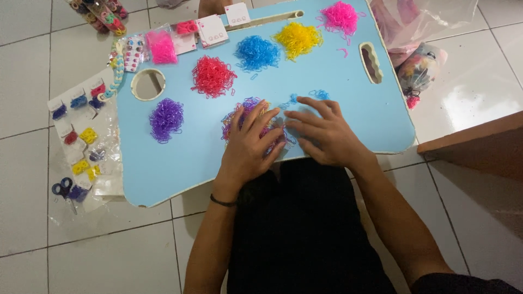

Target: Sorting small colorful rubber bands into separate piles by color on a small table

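Both your hands lie flat on the light blue lap table (pixel 348 103) at the middle of its near edge. Your left hand (pixel 251 144) rests on top of a mixed heap of tiny purple, blue and pink rubber loops (pixel 245 111), fingers (pixel 256 117) spread and pressing down on it, pinching nothing. Your right hand (pixel 321 133) lies just beside it, fingers fanned out toward the left hand, the tips meeting the heap's right side; a few stray blue loops (pixel 318 94) sit just beyond its knuckles.

Judging from the layout, you are at the sorting step: picking the mixed heap apart by colour. The next move calls for a fine fingertip pinch, since the loops are thin, springy and tangle into one another, so one strand tends to drag others along.

The sorted piles are fluffy and loose: a purple pile (pixel 166 118) toward the left edge, a red pile (pixel 213 76) in the middle, a blue pile (pixel 256 53) and a yellow pile (pixel 297 39) near the far edge, and a hot pink pile (pixel 340 16) at the far right corner. The table is smooth and hard, with a round cup hole (pixel 147 84) at the left and a slotted handle cutout (pixel 371 62) at the right. White cards carrying small coloured bands (pixel 76 136) lie on the tiled floor off the left edge.
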